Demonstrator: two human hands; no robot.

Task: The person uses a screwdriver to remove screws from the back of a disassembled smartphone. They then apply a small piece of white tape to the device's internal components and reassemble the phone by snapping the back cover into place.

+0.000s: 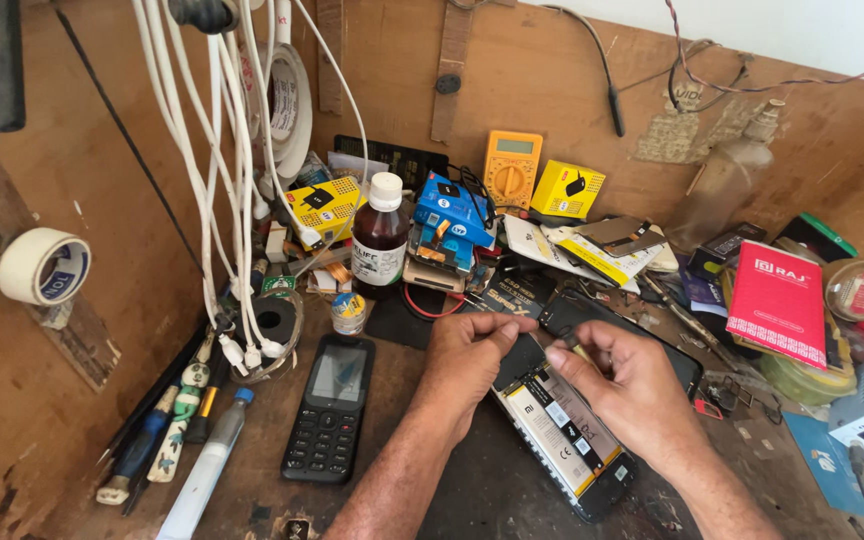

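Opened smartphone (pixel 570 430) w/ battery inside, left hand (pixel 467 362) & right hand (pixel 632 385) on top

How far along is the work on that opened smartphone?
Done: the black smartphone lies with its back cover off and its battery exposed. In hand: the left hand steadies its top edge while the right hand pinches a small tool there. Left: the phone remains open, battery seated.
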